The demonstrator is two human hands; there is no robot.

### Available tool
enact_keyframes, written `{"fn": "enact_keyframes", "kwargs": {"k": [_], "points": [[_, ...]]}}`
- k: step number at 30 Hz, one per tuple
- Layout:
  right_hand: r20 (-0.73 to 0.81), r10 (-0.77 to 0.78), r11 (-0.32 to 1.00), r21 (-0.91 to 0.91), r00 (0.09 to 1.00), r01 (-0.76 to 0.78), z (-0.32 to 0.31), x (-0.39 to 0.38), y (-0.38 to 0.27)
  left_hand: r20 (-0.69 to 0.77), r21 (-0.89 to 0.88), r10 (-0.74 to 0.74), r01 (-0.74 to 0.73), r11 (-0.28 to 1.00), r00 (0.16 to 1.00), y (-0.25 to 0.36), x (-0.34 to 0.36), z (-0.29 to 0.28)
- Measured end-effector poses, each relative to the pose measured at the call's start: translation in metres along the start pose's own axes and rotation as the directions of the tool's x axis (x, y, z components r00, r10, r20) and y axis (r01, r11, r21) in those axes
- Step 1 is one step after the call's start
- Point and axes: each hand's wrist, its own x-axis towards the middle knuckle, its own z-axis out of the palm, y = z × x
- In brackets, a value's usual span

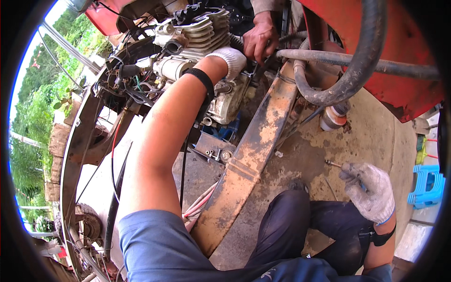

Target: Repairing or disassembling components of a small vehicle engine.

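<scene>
My left arm reaches up to the engine (pixel 206 35), a grey finned block with an open round port. My left hand (pixel 232 62), in a white knit glove, lies against its right side; its fingers are hidden behind the wrist and the metal. At the lower right, my right hand (pixel 373 192) wears a dirty white glove. Its thumb and fingertips pinch a small bolt (pixel 332 163), which points left above the concrete floor. A co-worker's bare hand (pixel 260 40) is beside my left hand, gripping something dark near the engine.
A rusty frame beam (pixel 251 160) slants between the engine and my knees. Thick grey hoses (pixel 366 56) loop before a red body panel (pixel 404 75). Loose wires (pixel 136 89) hang left of the engine. A blue plastic stool (pixel 426 185) and an orange-and-white container (pixel 333 117) stand right.
</scene>
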Motion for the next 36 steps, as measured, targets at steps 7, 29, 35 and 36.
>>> {"fn": "enact_keyframes", "kwargs": {"k": [7,29,35,36], "points": [[0.084,-0.044,0.998,-0.044,0.995,0.048,-0.002,-0.001,-0.001,-0.058,-0.041,-0.032,0.029,0.999,0.998,0.005,-0.009,-0.004],[0.082,-0.194,0.974,-0.106,0.978,0.202,0.002,0.012,0.000,-0.088,-0.047,-0.088,0.084,0.995,0.992,0.007,-0.012,-0.001],[0.066,-0.171,0.981,-0.082,0.983,0.176,0.000,0.016,0.000,-0.062,-0.008,-0.061,0.061,0.998,0.996,0.006,-0.011,-0.002],[0.083,-0.170,0.978,-0.109,0.982,0.179,-0.001,0.016,-0.001,-0.078,-0.006,-0.056,0.055,0.998,0.995,0.006,-0.012,-0.003]]}}
